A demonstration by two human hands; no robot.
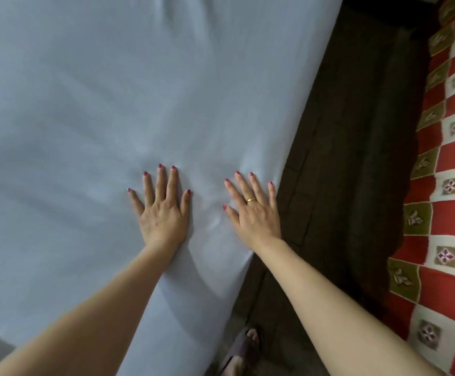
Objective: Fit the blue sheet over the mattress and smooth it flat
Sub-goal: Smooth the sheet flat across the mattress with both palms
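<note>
Legible text, labels, brands, numbers, signs: none. The pale blue fabric sheet (pixel 139 90) bears faint dark marks at its left edge, too blurred to read.

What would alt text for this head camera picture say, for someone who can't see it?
Both of a person's hands, left hand and right hand, press flat with fingers spread on a light blue sheet near the bed's edge. Small wrinkles lie between them; a red checked blanket lies to the right.
</note>
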